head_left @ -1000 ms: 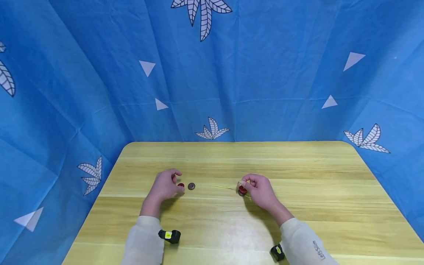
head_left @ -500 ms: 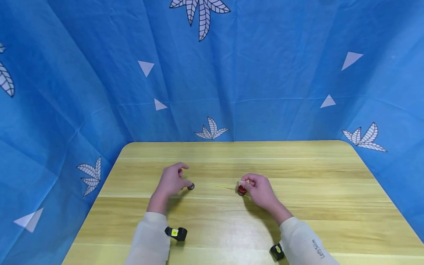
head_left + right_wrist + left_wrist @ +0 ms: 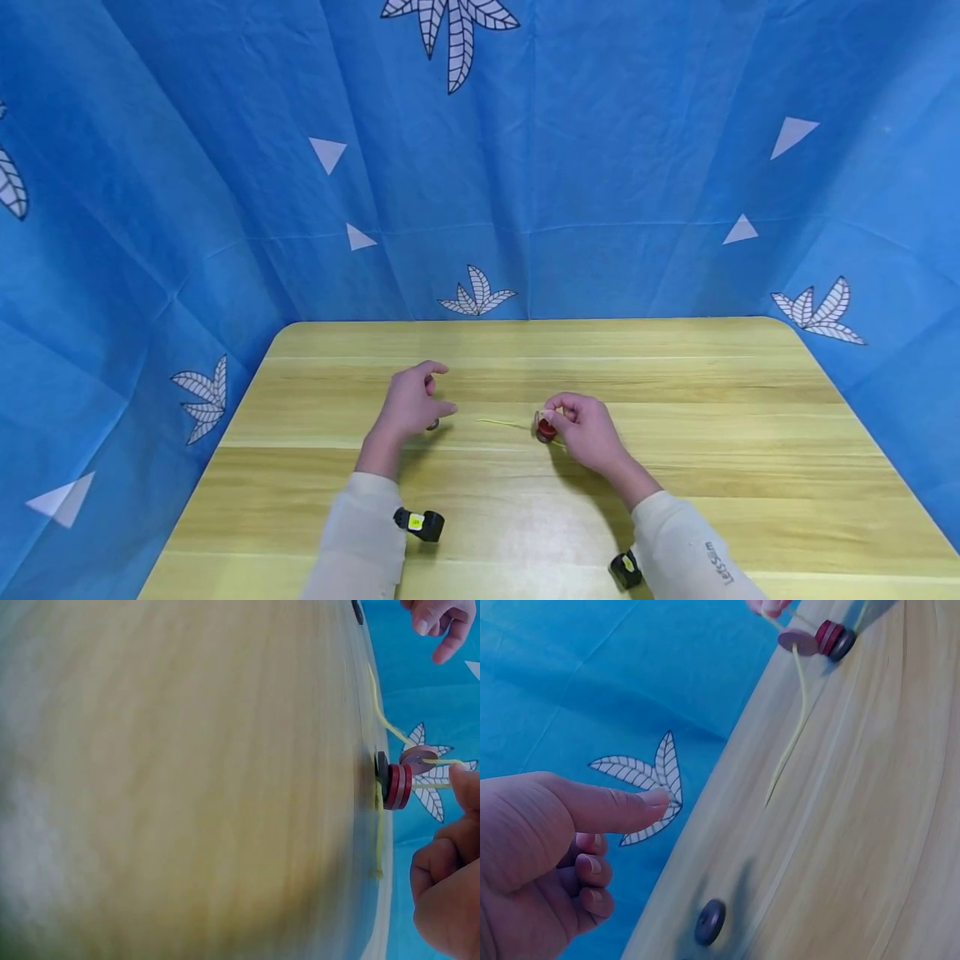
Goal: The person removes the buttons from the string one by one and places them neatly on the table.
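Your right hand [image 3: 588,429] pinches a yellow string [image 3: 802,697] between thumb and forefinger, over the surface [image 3: 750,467] toward its middle. Strung just beside those fingers are a brownish disc [image 3: 798,642], tilted on its own, and a short stack of red discs [image 3: 400,787] with a black disc [image 3: 382,776] against its side nearer the surface. The string runs from the brownish disc through your grip and back to the stack; one free end trails toward your left side, the other goes out past the black disc along the surface. Whether the stack rests on the surface or hangs just above it, you cannot tell from these views. Your left hand [image 3: 412,406] holds nothing: the thumb reaches out straight, apart from the forefinger, while the other fingers bend loosely. A loose dark disc [image 3: 710,922] lies on the surface, partly hidden by that hand in the head view. Your pale sleeves each have a small black device at the wrist, and a blue cloth [image 3: 600,125] printed with white leaves and triangles hangs behind the surface.
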The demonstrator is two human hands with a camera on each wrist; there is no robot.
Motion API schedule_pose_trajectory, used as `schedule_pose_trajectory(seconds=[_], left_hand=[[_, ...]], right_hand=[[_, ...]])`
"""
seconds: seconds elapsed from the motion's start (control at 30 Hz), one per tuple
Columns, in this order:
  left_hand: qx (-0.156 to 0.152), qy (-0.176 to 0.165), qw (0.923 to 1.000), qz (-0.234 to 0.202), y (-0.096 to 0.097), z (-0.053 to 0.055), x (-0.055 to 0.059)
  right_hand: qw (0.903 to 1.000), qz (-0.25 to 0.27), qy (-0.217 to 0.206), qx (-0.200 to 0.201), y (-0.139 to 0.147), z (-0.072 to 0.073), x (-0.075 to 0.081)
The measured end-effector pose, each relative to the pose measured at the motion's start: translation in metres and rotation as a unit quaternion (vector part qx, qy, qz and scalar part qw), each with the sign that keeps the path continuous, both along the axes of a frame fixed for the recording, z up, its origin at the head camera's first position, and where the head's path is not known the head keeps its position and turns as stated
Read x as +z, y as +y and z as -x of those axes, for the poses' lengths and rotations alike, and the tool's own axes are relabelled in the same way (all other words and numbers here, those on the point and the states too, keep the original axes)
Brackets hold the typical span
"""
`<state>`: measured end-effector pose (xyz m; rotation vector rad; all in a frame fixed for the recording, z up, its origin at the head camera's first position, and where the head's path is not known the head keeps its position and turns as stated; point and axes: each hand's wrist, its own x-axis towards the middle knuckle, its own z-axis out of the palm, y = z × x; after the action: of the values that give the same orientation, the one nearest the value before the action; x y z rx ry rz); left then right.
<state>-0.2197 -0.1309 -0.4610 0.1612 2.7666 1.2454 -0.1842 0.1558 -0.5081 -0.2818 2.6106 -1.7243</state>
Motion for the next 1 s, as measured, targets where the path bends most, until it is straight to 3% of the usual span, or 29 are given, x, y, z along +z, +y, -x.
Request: schedule_pose_trajectory(seconds=[1.0], left_hand=[[-0.084,-0.002,0.9963,0.017,0.062,-0.001,-0.025]], right_hand=[[1.0000,-0.003,-0.002,-0.005,0.002,0.001,0.000]])
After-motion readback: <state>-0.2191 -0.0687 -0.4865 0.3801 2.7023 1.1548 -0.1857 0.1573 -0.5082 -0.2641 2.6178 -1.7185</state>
